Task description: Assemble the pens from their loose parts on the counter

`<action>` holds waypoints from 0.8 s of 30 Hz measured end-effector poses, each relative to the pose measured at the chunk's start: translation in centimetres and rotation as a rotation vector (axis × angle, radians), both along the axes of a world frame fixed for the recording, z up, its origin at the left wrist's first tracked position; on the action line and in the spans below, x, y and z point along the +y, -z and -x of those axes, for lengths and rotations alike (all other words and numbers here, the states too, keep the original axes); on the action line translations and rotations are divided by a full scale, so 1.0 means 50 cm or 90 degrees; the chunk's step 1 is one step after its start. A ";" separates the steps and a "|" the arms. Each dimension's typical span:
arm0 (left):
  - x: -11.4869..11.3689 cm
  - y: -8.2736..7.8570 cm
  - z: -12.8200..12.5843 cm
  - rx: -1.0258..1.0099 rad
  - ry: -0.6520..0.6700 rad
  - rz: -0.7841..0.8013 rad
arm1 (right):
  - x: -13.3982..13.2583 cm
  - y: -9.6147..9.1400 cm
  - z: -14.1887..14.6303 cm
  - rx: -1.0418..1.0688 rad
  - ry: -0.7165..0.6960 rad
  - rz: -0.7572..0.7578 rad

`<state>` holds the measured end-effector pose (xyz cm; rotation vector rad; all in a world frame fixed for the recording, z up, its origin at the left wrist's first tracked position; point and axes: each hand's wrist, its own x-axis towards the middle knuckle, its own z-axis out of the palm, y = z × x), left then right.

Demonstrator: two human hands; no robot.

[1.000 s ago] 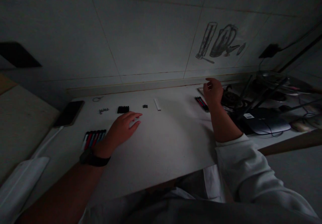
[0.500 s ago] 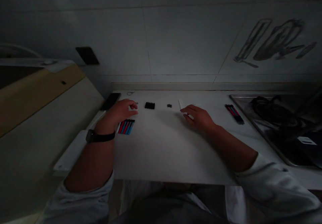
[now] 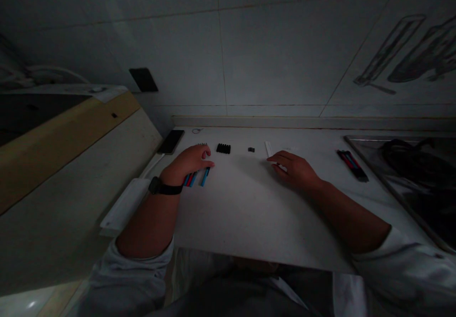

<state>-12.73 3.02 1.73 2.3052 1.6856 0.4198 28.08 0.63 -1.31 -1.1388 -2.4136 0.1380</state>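
Observation:
My left hand (image 3: pixel 192 160) hovers low over the left of the white table, fingers curled and thumb apart from them. The thumb tip lies at the black end of a small blue tube (image 3: pixel 204 178), which sits apart from a row of red and blue tubes (image 3: pixel 188 180) partly hidden under the hand. My right hand (image 3: pixel 290 166) rests on the table with index finger and thumb slightly apart. Its fingertips lie by the near end of a thin white strip (image 3: pixel 268 149). Between the hands are a row of black cylindrical pieces (image 3: pixel 223 149) and a small dark piece (image 3: pixel 251 149).
A phone (image 3: pixel 171 142) and a white box (image 3: pixel 124 205) with a cable lie at the left, beside a slanted panel (image 3: pixel 89 203). Farther right are a pack of red and black sticks (image 3: pixel 352 166) and a metal-edged tray (image 3: pixel 377 179) with dark items. The wall (image 3: pixel 270 60) closes off the back.
The camera view has shifted, moving the scene rightward. One blue tube now stands apart to the right of the coloured row, and my left hand has come over that row. My right hand stays by the strip.

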 end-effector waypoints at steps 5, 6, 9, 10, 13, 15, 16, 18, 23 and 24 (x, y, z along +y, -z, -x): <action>-0.020 -0.009 -0.013 0.124 -0.005 0.131 | 0.004 0.004 -0.004 0.025 -0.016 0.007; -0.025 -0.007 -0.018 0.145 0.007 0.171 | 0.004 0.004 -0.005 0.027 -0.020 0.006; -0.041 0.001 -0.048 0.141 0.055 0.169 | 0.002 0.004 -0.002 0.026 -0.029 -0.001; -0.046 0.003 -0.064 0.113 0.085 0.131 | 0.001 0.002 0.000 0.026 -0.031 -0.001; -0.062 0.005 -0.119 0.021 0.183 0.056 | -0.010 -0.007 0.017 0.028 -0.035 0.004; -0.072 0.004 -0.152 -0.025 0.222 0.033 | -0.022 -0.015 0.038 0.036 -0.040 0.011; -0.076 0.004 -0.165 -0.048 0.238 0.017 | -0.028 -0.019 0.050 0.040 -0.043 0.014; -0.084 0.006 -0.184 -0.080 0.263 -0.020 | -0.043 -0.024 0.078 0.040 -0.045 0.011; -0.092 0.008 -0.199 -0.118 0.271 -0.053 | -0.063 -0.016 0.134 0.014 -0.024 0.035; -0.093 0.007 -0.199 -0.136 0.257 -0.052 | -0.063 -0.012 0.139 0.017 -0.019 0.042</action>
